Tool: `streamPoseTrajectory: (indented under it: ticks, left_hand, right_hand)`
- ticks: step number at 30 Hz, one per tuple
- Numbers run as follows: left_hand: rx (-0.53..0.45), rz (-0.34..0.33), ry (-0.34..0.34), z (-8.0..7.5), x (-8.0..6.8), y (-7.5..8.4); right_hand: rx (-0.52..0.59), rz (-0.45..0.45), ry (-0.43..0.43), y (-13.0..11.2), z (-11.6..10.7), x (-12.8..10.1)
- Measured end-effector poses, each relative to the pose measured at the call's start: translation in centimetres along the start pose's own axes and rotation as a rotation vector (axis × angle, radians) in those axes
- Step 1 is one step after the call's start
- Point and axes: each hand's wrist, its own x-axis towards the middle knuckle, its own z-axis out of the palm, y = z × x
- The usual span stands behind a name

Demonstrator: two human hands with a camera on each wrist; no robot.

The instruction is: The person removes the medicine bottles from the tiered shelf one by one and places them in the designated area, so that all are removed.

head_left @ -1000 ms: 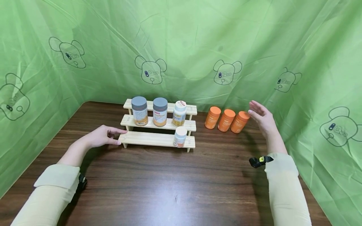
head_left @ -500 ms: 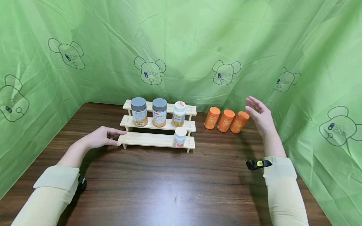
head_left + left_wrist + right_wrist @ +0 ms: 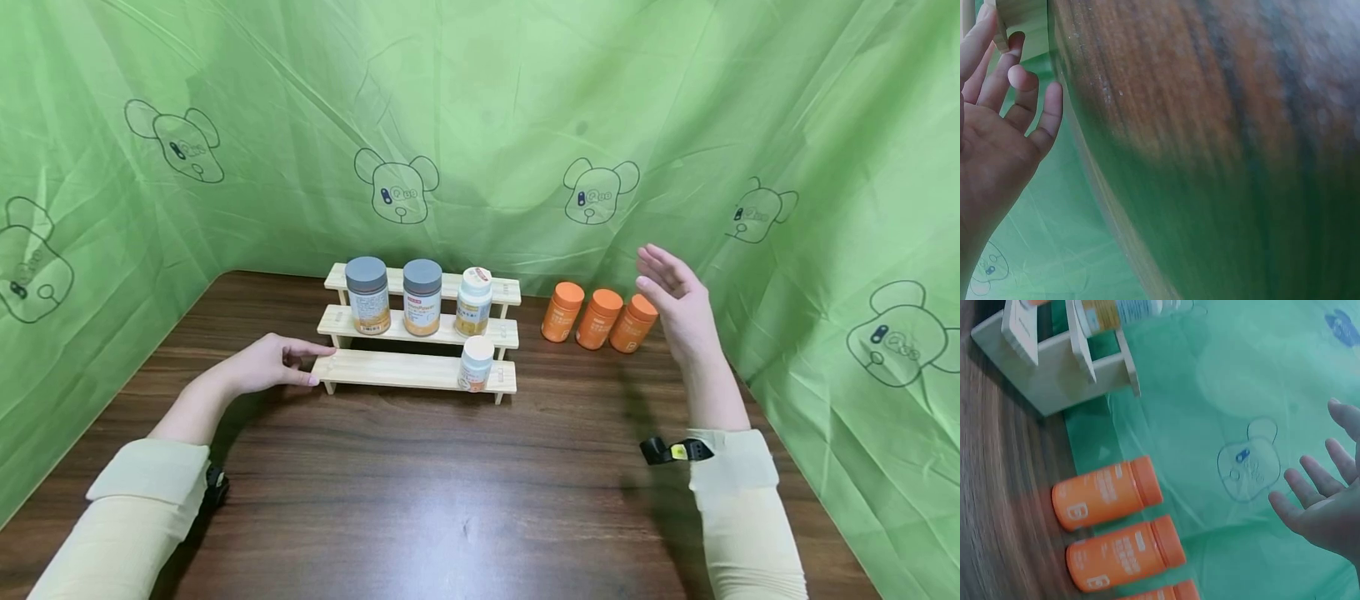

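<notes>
At the left end of a three-tier wooden display stand (image 3: pixel 397 367), my left hand (image 3: pixel 262 364) pinches the lowest board between thumb and index finger. The left wrist view shows that board's end (image 3: pixel 1001 28) at its fingertips. My right hand (image 3: pixel 678 312) hovers with extended fingers above and right of three orange bottles, touching nothing; the rightmost bottle (image 3: pixel 633 325) is closest. The middle bottle (image 3: pixel 599 321) and left bottle (image 3: pixel 562 313) stand upright beside it. In the right wrist view, the right hand (image 3: pixel 1332 500) appears apart from them.
The stand's middle tier carries two grey-lidded jars, left (image 3: pixel 369 296) and centre (image 3: pixel 422 298), and a white-capped bottle (image 3: pixel 474 302). A small white bottle (image 3: pixel 476 364) stands at the lowest tier's right end. Green curtain (image 3: pixel 495 100) surrounds the wooden table (image 3: pixel 420 475).
My right hand has shifted left and slightly upward, nearer to the space over the rightmost orange bottle. My left hand keeps its place at the stand, and the bottles stay put.
</notes>
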Motion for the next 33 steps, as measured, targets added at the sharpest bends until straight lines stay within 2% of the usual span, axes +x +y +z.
streamPoseTrajectory:
  ticks: [17,25,33]
  left_hand:
    - [0.001,0.007,0.002,-0.1,0.0,0.2]
    - [0.003,0.001,0.008,0.0,0.0,0.1]
    - [-0.007,-0.001,0.002,0.0,0.0,0.2]
  right_hand:
    - [0.003,-0.101,0.004,-0.3,6.4,-2.0]
    - [-0.048,-0.083,-0.064,0.4,8.8,-2.4]
    - [-0.081,-0.047,-0.134,2.1,10.4,-2.3]
